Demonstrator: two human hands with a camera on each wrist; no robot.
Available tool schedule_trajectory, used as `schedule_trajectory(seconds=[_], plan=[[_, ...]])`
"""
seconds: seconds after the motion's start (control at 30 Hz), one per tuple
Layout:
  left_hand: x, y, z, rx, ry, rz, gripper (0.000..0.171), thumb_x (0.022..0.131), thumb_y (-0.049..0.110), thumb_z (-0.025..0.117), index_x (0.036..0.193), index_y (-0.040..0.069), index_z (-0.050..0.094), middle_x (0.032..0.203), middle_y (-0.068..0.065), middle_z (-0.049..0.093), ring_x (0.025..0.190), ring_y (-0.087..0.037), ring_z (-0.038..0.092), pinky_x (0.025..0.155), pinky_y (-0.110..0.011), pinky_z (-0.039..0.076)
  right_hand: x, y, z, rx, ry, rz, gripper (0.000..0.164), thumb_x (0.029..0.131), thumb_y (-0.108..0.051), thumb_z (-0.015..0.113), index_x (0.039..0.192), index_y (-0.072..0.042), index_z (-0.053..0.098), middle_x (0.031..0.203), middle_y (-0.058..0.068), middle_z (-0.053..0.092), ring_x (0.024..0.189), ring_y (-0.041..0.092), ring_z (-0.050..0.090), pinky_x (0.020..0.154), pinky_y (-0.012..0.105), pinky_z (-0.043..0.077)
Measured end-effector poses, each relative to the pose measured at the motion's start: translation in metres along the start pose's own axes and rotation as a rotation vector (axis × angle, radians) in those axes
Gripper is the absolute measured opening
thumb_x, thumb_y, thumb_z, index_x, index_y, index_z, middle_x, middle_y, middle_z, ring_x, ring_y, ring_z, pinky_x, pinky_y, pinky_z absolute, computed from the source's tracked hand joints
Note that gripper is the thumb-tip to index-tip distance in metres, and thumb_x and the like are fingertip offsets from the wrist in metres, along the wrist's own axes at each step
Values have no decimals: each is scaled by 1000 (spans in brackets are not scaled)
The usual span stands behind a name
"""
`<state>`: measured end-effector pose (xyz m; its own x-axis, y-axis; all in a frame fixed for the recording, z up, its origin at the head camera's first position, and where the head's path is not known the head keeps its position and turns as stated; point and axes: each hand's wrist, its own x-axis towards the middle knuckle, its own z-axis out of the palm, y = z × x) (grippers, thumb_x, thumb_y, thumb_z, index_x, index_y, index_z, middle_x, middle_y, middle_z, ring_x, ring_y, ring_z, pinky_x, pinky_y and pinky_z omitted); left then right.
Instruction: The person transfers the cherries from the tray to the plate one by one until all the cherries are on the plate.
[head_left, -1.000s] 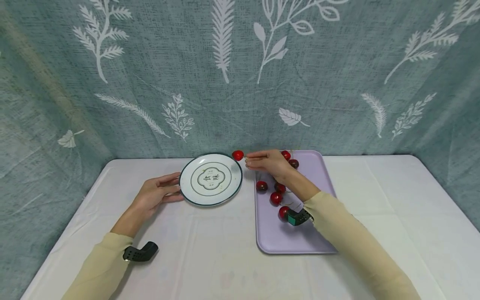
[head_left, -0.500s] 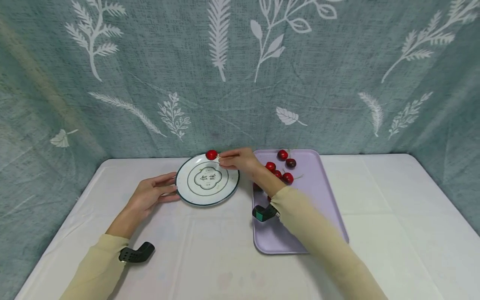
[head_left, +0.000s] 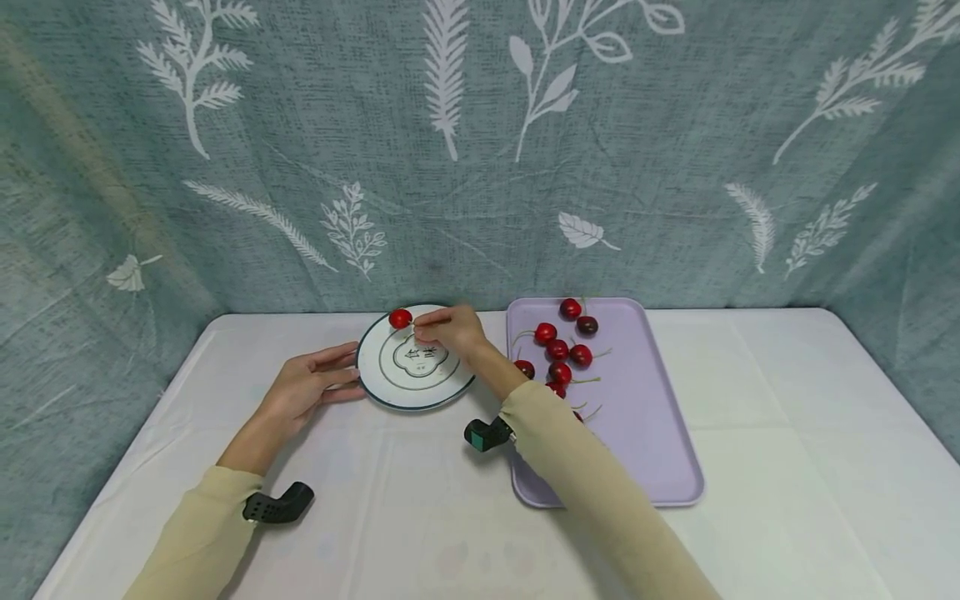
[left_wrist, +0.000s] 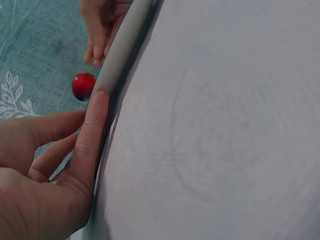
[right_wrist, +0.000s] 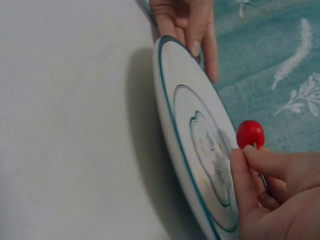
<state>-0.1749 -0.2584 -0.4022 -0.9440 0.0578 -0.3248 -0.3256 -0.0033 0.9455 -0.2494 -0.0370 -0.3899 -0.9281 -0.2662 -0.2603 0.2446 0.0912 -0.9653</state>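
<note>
A table (head_left: 787, 433) with rounded far corners, spread with a lightly creased white cloth (head_left: 397, 500). Directly on it, toward the far edge, sit a round white plate (head_left: 408, 397) with dark blue-green rim, left of centre, and, apart to its right, a rectangular lavender tray (head_left: 652, 433).

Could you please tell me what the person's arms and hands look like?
The left hand and right hand are ungloved. The left sleeve and right sleeve are long, plain and pale yellow. Near each cuff is a black device: the left device is curved, and the right device has a green patch.
</note>
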Motion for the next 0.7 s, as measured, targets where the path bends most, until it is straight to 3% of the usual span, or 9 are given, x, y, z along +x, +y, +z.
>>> schedule_trajectory(seconds=[0.13,0.43,0.7], plan=[[0,0,0,6,1,-1,62,95,-7,54,152,-2,28,153,-29,27,85,-9,70,85,-30,60,2,4,2,-56,34,0,21,87,-1,72,107,5,73,103,16,73,90,20,72,77,20,61],[-1,0,1,35,7,8,62,96,-6,55,152,-2,29,152,-29,29,86,-8,70,85,-30,60,4,2,6,164,54,70,23,85,15,65,108,15,68,109,28,67,97,33,69,80,28,62],[-1,1,2,49,6,13,61,96,-5,55,152,-3,29,151,-30,30,86,-8,69,85,-30,60,3,0,4,168,52,98,23,87,13,64,109,14,68,110,26,67,95,29,70,81,27,62]])
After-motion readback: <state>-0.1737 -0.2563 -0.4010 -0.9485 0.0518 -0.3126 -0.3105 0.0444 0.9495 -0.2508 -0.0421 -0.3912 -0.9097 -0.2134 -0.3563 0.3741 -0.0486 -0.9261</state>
